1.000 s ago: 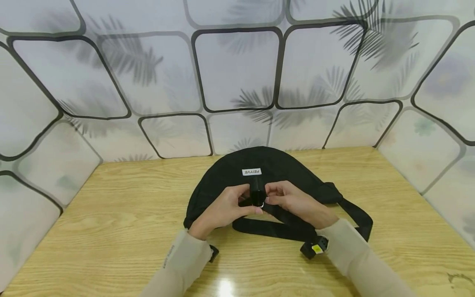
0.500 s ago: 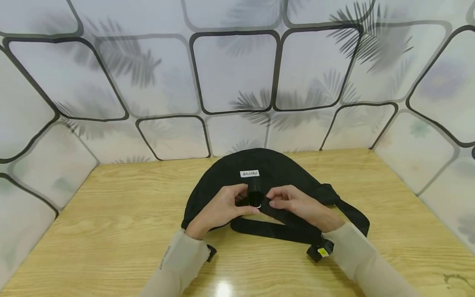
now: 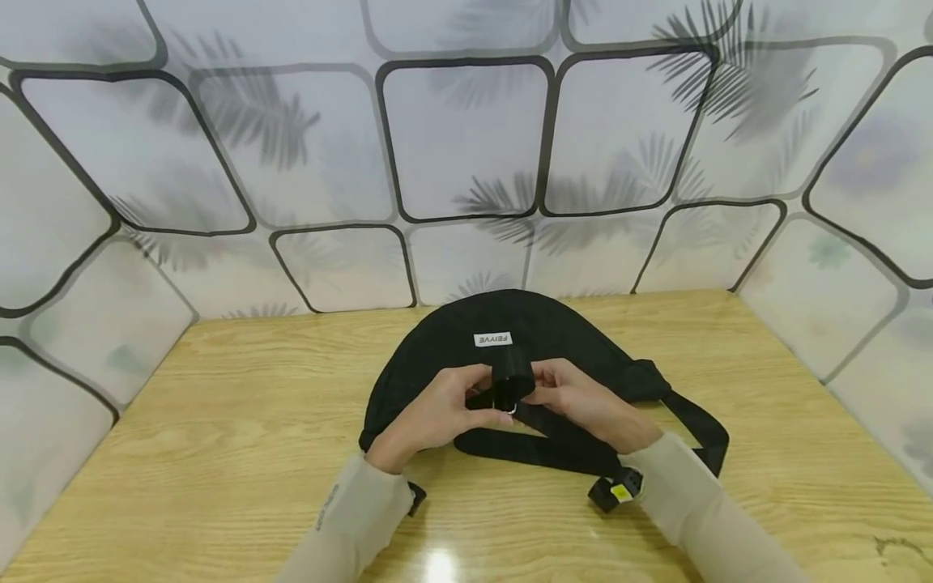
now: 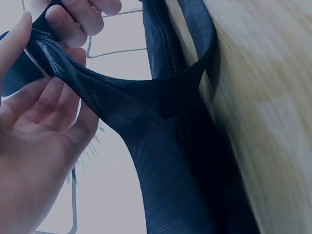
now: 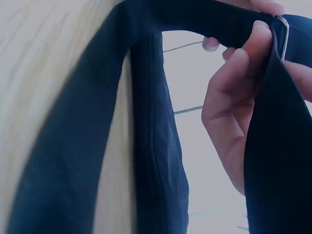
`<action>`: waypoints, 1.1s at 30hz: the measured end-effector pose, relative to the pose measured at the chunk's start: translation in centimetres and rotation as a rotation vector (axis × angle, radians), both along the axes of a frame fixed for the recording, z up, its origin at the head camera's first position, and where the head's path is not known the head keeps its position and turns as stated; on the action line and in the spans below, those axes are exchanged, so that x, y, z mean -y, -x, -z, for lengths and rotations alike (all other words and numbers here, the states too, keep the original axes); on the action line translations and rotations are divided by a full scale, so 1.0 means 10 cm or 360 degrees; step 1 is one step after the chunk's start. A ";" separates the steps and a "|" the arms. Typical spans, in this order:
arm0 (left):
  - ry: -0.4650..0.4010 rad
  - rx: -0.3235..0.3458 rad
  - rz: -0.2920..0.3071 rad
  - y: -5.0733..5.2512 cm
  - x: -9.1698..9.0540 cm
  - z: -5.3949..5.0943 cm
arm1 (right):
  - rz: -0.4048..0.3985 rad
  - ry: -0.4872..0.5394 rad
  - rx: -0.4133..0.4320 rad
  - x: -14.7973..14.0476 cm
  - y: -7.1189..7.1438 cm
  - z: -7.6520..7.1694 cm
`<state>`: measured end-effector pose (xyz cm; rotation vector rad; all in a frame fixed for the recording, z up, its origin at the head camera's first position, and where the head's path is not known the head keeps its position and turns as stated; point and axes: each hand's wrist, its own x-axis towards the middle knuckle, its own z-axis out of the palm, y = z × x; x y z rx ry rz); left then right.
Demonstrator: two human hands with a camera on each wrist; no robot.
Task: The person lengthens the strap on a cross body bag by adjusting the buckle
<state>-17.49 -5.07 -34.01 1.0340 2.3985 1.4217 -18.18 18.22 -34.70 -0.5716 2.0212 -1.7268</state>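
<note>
A black fabric bag (image 3: 510, 312) with a curved top edge and an upside-down white label (image 3: 493, 339) lies on the table. My left hand (image 3: 437, 409) holds its black strap (image 4: 112, 92) between thumb and fingers, at a thin metal slider (image 5: 284, 36). Close beside it, my right hand (image 3: 579, 397) pinches the strap, fingers curled. Between the two hands a loop of strap (image 3: 513, 372) stands up in front of the label. The fingertips behind the loop are partly hidden in the head view.
More strap (image 3: 535, 451) trails over the wood-look table (image 3: 255, 421) towards the right. Camera straps with dark units (image 3: 615, 490) sit at both wrists. Patterned cloth walls (image 3: 466, 138) enclose the back and sides of the table.
My right hand drew slightly away to the right, then came back to the strap loop. That loop has tipped to the right and widened. The left hand stays in place.
</note>
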 end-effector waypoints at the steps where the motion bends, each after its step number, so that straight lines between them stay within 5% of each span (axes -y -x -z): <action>1: -0.0006 -0.0001 0.0000 0.00 0.01 -0.01 | -0.0012 -0.0003 0.0009 -0.01 0.00 0.00; 12: -0.0047 -0.0067 -0.0054 0.01 0.10 -0.05 | -0.0138 -0.0030 -0.0033 -0.09 0.03 0.05; 18: -0.0040 0.0012 -0.0059 -0.01 0.06 -0.02 | -0.0064 0.0004 -0.0024 -0.05 0.02 0.03; 33: -0.0050 -0.0031 0.0015 -0.05 -0.03 0.04 | 0.0136 0.0209 0.0024 0.06 -0.03 0.02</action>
